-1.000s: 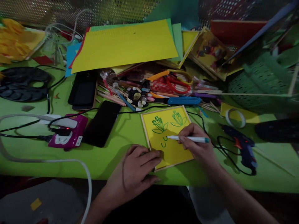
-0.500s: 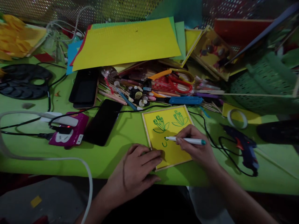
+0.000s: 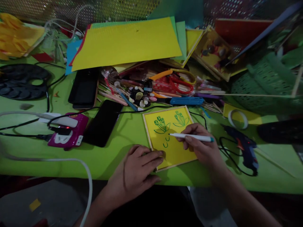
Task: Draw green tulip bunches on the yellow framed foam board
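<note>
In my right hand [image 3: 201, 142] is a white marker [image 3: 194, 136] with a teal end, pinched between thumb and fingers. Its dark tip points left, just above two short green curved strokes on a yellow card [image 3: 180, 154] framed in thin wooden strips. Two green flower drawings [image 3: 162, 125] fill the card's upper part. My left hand [image 3: 139, 167] lies flat with its fingers stretched out, their tips over the card's lower left edge. Nothing is held in the left hand.
Behind the card lie a blue cutter [image 3: 187, 101], scissors [image 3: 182, 83] and sticks, below a stack of coloured sheets [image 3: 127, 44]. Two phones [image 3: 104, 123] and a magenta power socket [image 3: 78, 126] are at left. A glue gun [image 3: 243, 146], tape roll [image 3: 238, 119] and green basket [image 3: 260, 82] stand right.
A second curved stroke now shows on the card beside the first. The marker has moved slightly right and up, its tip drawn off the stroke. My left hand stays in place.
</note>
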Action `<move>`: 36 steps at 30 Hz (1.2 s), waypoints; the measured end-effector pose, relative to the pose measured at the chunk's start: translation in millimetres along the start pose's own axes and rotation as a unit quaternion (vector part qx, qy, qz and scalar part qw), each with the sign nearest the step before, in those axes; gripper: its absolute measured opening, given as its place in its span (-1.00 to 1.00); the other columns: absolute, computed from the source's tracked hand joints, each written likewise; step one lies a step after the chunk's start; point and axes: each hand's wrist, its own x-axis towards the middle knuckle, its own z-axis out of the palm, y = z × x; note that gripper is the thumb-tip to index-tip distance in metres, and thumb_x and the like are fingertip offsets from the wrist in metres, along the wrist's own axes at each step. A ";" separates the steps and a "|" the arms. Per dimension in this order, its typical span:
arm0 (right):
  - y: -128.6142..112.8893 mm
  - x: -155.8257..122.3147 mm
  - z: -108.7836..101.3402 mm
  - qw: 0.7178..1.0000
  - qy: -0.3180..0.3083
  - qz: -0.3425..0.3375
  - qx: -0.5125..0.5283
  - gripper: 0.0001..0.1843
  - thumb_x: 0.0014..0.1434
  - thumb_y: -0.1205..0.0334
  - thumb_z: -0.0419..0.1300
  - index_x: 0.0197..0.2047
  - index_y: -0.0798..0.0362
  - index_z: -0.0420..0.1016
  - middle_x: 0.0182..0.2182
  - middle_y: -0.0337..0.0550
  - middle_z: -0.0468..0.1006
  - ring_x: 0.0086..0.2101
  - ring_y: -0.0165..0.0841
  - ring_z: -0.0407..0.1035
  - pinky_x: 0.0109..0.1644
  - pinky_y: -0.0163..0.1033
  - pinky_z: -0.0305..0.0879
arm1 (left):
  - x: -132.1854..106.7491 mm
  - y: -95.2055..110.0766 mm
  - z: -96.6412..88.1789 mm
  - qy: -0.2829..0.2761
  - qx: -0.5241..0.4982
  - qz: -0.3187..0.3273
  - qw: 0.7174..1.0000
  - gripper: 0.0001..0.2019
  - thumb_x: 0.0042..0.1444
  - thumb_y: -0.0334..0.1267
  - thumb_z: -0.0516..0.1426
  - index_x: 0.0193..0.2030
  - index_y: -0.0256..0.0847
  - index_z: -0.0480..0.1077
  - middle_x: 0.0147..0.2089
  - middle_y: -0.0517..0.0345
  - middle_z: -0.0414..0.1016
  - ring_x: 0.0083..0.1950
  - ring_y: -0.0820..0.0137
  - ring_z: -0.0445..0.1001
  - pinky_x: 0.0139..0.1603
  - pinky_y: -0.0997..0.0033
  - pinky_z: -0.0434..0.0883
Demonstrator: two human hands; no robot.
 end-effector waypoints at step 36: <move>-10.6 -1.7 1.9 0.992 0.002 -0.034 -0.119 -0.83 0.12 0.23 0.35 -0.41 -0.02 0.43 -0.51 -0.25 0.48 -0.51 -0.37 0.33 -0.45 -0.28 0.17 | 2.7 1.7 -2.1 0.025 -0.011 0.005 1.000 -0.57 0.30 -0.19 0.28 0.28 -0.06 0.41 0.34 0.29 0.53 0.14 0.29 0.41 0.17 0.16 0.32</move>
